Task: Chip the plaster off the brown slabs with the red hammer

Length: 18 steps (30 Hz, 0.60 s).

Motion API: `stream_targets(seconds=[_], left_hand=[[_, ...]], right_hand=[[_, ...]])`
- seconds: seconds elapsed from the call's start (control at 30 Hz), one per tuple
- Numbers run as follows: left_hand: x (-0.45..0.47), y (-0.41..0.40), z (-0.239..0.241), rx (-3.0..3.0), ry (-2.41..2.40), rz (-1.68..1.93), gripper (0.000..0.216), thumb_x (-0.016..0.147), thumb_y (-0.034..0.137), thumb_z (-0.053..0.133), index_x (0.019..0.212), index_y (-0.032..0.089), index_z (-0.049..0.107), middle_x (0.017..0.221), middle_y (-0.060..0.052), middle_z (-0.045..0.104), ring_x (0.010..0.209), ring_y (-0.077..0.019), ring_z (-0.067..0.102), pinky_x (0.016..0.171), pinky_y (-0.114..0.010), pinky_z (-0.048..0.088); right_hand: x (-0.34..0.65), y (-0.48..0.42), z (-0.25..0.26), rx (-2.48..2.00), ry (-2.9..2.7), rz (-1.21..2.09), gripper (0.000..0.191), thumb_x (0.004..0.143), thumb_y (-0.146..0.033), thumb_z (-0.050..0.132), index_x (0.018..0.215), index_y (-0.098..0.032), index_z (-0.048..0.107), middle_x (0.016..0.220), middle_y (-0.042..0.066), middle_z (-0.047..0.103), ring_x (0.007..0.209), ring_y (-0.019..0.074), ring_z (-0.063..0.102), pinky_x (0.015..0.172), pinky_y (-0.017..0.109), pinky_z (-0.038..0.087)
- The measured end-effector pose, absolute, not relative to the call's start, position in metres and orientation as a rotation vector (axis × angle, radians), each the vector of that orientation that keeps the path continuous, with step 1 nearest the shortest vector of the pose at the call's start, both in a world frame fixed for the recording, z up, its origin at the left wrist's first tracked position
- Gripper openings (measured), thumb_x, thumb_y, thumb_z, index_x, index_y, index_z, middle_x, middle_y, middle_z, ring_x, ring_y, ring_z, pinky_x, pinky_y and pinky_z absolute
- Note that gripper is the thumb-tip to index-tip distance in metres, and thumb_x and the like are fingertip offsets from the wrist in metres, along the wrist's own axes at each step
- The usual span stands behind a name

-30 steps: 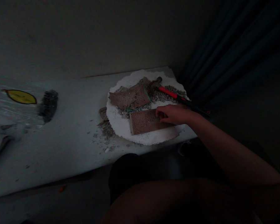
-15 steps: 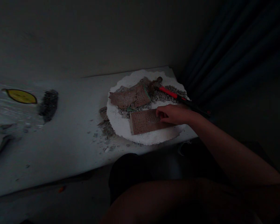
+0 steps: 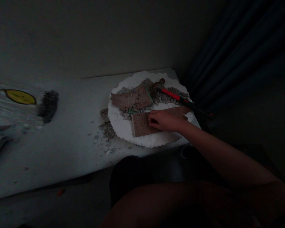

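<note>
My right hand point(image 3: 165, 121) rests over a flat brown board dotted with small holes point(image 3: 140, 125), its fingers curled together. Whatever lies between the fingertips is too dark and small to make out. That board lies on a white, ragged-edged round slab point(image 3: 123, 129). Behind it sits a second, broken perforated piece point(image 3: 130, 100) with a green edge. A hammer point(image 3: 172, 94) with a red and black handle lies across grey rubble point(image 3: 167, 99), its head toward the back. My left hand is out of view.
Pale bench top point(image 3: 71, 126) carries scattered crumbs and a heap of debris point(image 3: 108, 129) left of the slab. Clear plastic wrapping with a yellow label point(image 3: 21, 96) and a dark bristly thing point(image 3: 48, 106) lie farther left. A dark curtain point(image 3: 239, 63) hangs at right.
My right hand has slid left along the perforated board, uncovering more of its right end. The board, the broken piece and the hammer stay in place.
</note>
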<state>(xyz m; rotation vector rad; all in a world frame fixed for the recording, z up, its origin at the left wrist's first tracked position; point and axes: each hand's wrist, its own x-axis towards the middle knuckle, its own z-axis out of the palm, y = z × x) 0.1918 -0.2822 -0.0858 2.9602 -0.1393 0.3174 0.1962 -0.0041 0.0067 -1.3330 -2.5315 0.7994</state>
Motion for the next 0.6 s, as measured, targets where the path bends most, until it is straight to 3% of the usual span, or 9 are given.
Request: stream_targets(seconds=[0.5,0.6], left_hand=[[0.1892,-0.2747,-0.0816,2.966,-0.379,0.234,0.06,0.086,0.068,0.046,0.134,0.036,0.065,0.145,-0.004,0.055,0.133,-0.0209,0.056,0.101,-0.041,0.049],[0.1889,-0.276,-0.0811,2.971,-0.37,0.205,0.064,0.088,0.068,0.05,0.14,0.031,0.059,0.151,-0.008,0.05,0.137,-0.0232,0.051,0.113,-0.044,0.041]], right_hand=[[0.197,-0.0017,-0.0003,-1.35,-2.478,0.788,0.003,0.091,-0.018,0.058,0.088,-0.018,0.059,0.097,0.005,0.063,0.079,0.0149,0.055,0.071,0.026,0.038],[0.1984,-0.0023,-0.0027,-1.377,-2.458,0.724,0.004,0.092,-0.021,0.058,0.09,-0.018,0.059,0.099,0.005,0.062,0.079,0.0153,0.055,0.071,0.026,0.038]])
